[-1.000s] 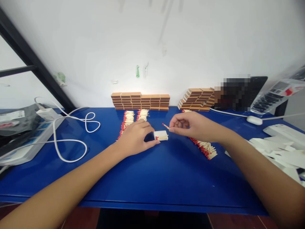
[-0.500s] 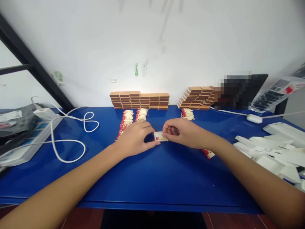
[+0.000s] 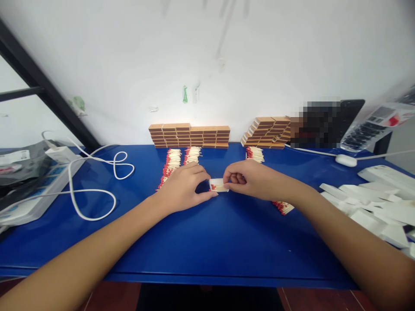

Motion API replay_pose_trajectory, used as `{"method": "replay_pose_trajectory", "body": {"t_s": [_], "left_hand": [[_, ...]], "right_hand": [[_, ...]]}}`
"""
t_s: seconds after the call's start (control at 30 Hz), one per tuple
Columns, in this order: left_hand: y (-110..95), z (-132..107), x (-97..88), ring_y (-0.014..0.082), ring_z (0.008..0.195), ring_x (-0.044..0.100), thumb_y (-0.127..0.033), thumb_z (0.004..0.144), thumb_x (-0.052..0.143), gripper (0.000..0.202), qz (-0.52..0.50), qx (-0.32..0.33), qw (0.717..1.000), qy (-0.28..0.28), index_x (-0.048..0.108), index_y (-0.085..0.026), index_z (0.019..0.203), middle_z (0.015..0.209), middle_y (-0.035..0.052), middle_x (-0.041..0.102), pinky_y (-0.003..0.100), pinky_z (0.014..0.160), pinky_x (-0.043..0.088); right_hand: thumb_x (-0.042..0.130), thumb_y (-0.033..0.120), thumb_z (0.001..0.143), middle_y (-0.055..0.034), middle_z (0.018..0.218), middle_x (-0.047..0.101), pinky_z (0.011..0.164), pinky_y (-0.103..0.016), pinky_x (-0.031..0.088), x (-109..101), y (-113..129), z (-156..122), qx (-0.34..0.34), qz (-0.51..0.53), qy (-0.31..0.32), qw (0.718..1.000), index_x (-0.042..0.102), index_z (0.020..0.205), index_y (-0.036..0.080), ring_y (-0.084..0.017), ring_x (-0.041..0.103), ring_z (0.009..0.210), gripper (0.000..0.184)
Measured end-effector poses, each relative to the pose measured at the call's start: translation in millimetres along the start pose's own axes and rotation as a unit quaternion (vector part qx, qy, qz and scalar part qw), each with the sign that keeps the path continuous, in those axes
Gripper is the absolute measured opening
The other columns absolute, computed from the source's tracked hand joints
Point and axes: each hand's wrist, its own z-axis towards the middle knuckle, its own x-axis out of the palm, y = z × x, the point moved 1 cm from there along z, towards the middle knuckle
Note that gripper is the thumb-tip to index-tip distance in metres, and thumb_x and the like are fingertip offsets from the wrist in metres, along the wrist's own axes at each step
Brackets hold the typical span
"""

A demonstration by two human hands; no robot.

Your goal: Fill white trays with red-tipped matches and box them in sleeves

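Note:
A small white matchbox tray (image 3: pixel 212 182) lies flat on the blue table, with a few red-headed matches (image 3: pixel 218 188) inside it, heads to the left. My left hand (image 3: pixel 184 186) grips the tray's left end between thumb and forefinger. Over the right end, my right hand (image 3: pixel 248 179) is closed in a pinch on the stick ends of matches; its fingertips hide part of them. Rows of loose matches (image 3: pixel 173 160) lie behind my left hand. More matches (image 3: pixel 255 154) lie beyond my right hand, and another bunch (image 3: pixel 283 207) shows under its wrist.
Stacked brown matchboxes (image 3: pixel 189 136) line the wall, with a second stack (image 3: pixel 267 131) to the right. White empty trays (image 3: pixel 372 207) are heaped at right. A power strip (image 3: pixel 42 190) and a looped white cable (image 3: pixel 73 190) occupy the left. A dark phone (image 3: pixel 352 119) leans at the back.
My right hand has shifted slightly to the right along the tray, showing more of the matches in it. My left hand and the tray stay put.

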Motion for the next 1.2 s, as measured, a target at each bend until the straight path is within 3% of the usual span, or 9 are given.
{"method": "replay_pose_trajectory", "body": {"t_s": [0.3, 0.43, 0.53, 0.8, 1.07, 1.2], "left_hand": [[2, -1, 3.0, 0.0283, 0.106, 0.07, -0.046, 0.097, 0.079, 0.031, -0.003, 0.01, 1.0, 0.001, 0.076, -0.017, 0.106, 0.105, 0.0087, 0.078, 0.044, 0.096, 0.057], [2, -1, 2.5, 0.0275, 0.105, 0.071, -0.046, 0.097, 0.08, 0.03, -0.008, 0.017, 1.0, -0.003, 0.075, -0.017, 0.106, 0.106, 0.0077, 0.079, 0.042, 0.092, 0.056], [2, 0, 1.7, 0.0269, 0.102, 0.071, -0.045, 0.096, 0.081, 0.031, -0.006, 0.025, 1.0, 0.0, 0.075, -0.017, 0.107, 0.105, 0.0072, 0.079, 0.04, 0.088, 0.055], [1, 1, 2.7, 0.0241, 0.093, 0.07, -0.05, 0.095, 0.082, 0.034, 0.004, 0.04, 0.999, 0.0, 0.075, -0.017, 0.098, 0.096, 0.0053, 0.078, 0.037, 0.08, 0.052], [-1, -1, 1.2, 0.024, 0.094, 0.071, -0.047, 0.095, 0.082, 0.031, 0.0, 0.04, 0.999, -0.02, 0.075, -0.017, 0.101, 0.1, 0.0056, 0.079, 0.037, 0.082, 0.054], [-1, 0, 0.1, 0.025, 0.097, 0.072, -0.047, 0.096, 0.081, 0.031, -0.004, 0.023, 1.0, -0.014, 0.077, -0.018, 0.104, 0.102, 0.0068, 0.079, 0.038, 0.085, 0.056]], "right_hand": [[0.063, 0.031, 0.094, 0.0011, 0.071, 0.063, 0.059, -0.029, 0.039, 10, 3, 3, -0.005, -0.002, -0.013, 1.0, 0.07, 0.086, 0.022, -0.015, 0.052, 0.063, 0.014], [0.064, 0.037, 0.096, 0.0015, 0.071, 0.062, 0.059, -0.029, 0.039, 13, 5, 3, -0.023, 0.037, -0.027, 0.999, 0.073, 0.088, 0.022, -0.014, 0.052, 0.063, 0.019], [0.067, 0.042, 0.097, 0.0016, 0.072, 0.064, 0.059, -0.029, 0.04, 17, 6, 3, -0.04, 0.065, -0.009, 0.997, 0.075, 0.089, 0.023, -0.014, 0.053, 0.065, 0.022], [0.069, 0.037, 0.095, 0.0015, 0.076, 0.066, 0.059, -0.027, 0.043, 16, 8, -2, -0.042, 0.083, 0.041, 0.995, 0.073, 0.09, 0.023, -0.014, 0.055, 0.066, 0.015], [0.064, 0.032, 0.095, 0.0005, 0.072, 0.064, 0.06, -0.028, 0.04, 8, 12, -1, -0.039, 0.029, -0.022, 0.999, 0.073, 0.088, 0.022, -0.014, 0.054, 0.065, 0.015], [0.063, 0.038, 0.096, -0.0012, 0.074, 0.067, 0.062, -0.03, 0.041, -8, 1, -2, -0.032, -0.018, -0.061, 0.997, 0.075, 0.093, 0.022, -0.016, 0.056, 0.065, 0.02]]}}
